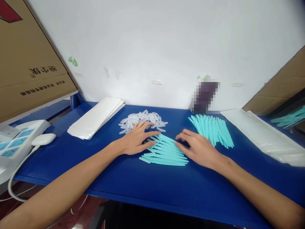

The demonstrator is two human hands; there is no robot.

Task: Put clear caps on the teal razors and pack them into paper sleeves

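A fanned row of teal eyebrow razors lies on the blue table between my hands. My left hand rests at their left ends, its fingers spread, with the thumb and index fingertip touching the upper razors. At the right ends, my right hand has its fingers loosely bent and apart, the tips at the handles. Just beyond my left hand is a heap of small translucent white caps, partly hidden by its fingers. A second batch of teal razors lies beyond my right hand.
White plastic sleeves lie at the left and more clear bags at the right of the blue table. A power strip with a white plug and cable is far left. Cardboard boxes flank the table; a wall stands behind.
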